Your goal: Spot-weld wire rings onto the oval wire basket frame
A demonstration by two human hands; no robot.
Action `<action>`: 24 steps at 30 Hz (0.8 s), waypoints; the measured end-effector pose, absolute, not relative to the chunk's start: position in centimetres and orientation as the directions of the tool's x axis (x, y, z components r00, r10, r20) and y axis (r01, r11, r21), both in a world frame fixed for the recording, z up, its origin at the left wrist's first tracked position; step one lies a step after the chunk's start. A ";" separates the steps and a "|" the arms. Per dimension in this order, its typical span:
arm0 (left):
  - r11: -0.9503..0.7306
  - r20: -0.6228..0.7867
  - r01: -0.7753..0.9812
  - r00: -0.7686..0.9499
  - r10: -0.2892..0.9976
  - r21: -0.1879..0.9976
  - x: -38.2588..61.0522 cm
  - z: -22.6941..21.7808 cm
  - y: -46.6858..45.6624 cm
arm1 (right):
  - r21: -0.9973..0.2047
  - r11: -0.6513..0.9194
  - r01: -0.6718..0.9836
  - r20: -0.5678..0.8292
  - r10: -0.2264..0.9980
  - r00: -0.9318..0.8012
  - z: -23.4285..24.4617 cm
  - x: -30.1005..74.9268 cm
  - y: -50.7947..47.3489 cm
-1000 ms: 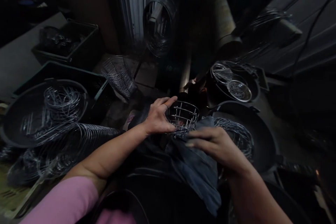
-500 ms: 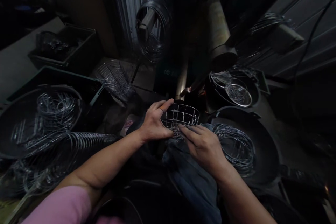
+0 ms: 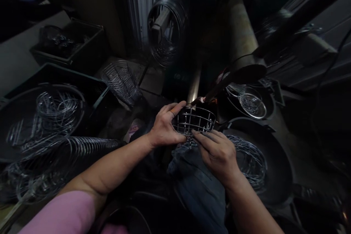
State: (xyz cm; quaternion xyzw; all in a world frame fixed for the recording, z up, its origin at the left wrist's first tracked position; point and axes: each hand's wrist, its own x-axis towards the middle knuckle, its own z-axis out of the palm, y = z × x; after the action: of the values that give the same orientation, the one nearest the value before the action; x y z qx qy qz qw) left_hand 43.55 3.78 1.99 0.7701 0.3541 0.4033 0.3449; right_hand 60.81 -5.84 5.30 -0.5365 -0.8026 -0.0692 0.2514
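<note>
A small round wire basket (image 3: 196, 121) sits in front of me under a machine's copper-coloured tip (image 3: 203, 99). My left hand (image 3: 164, 126) grips the basket's left rim, thumb low and fingers over the top. My right hand (image 3: 216, 151) has its fingertips pinched against the basket's lower front wires. A dark blue cloth (image 3: 197, 186) lies over my lap below both hands.
A dark pan of wire rings (image 3: 279, 168) stands at the right, with a smaller pan holding a glass dish (image 3: 252, 103) behind it. At the left are a pan of bent wires (image 3: 11, 117), stacked wire frames (image 3: 82, 148) and wire baskets (image 3: 120, 80). A wire coil (image 3: 167, 25) hangs ahead.
My right hand has come in from the right and closed its fingertips on the basket's front. The basket has risen slightly toward the machine tip; my left hand keeps its grip.
</note>
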 end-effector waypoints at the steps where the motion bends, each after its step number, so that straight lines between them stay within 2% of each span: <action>1: -0.511 0.380 0.263 0.420 0.824 0.818 43.6 2.0 3.9 | -0.157 0.420 0.894 0.485 0.821 -0.301 5.4 60.9 -5.7; 15: -0.391 0.309 0.159 0.382 0.871 0.907 45.6 2.2 7.1 | -0.087 0.444 0.892 0.488 0.799 -0.350 6.9 62.4 -1.9; 24: -0.329 0.276 0.092 0.365 0.889 0.940 46.1 1.5 8.1 | -0.106 0.400 0.910 0.516 0.805 -0.293 7.0 62.1 -1.0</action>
State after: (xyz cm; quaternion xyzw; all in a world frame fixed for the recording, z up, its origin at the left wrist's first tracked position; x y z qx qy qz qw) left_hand 46.10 8.05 1.47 0.6884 0.3562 0.4367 0.4567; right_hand 62.15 -1.02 6.96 -0.5377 -0.7974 -0.1043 0.2532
